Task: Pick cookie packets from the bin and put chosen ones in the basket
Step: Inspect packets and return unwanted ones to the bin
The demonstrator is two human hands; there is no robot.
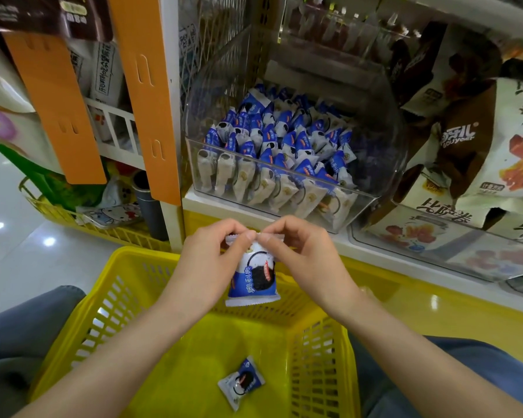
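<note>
**One packet held over the basket, one already inside**

A blue-and-white cookie packet (252, 274) hangs upright over the far part of the yellow basket (127, 297), held by its top seam; the left hand (215, 260) pinches the seam's left end between thumb and forefinger, and the right hand (302, 254) pinches the right end the same way, their fingertips almost meeting above the packet. A second packet (241, 381) of the same kind lies flat and tilted on the basket's floor, nearer its near edge, well apart from the walls. The basket seems to rest between the person's legs, though its underside is hidden. Beyond it, at the front edge of the shelf (375, 245), stands a clear bin (360, 206) packed with rows of matching packets (278, 140); large snack bags (480, 140) sit just beside the bin on its right; orange strips (145, 95) hang to its left; a glossy floor (12, 267) shows at far left.
</note>
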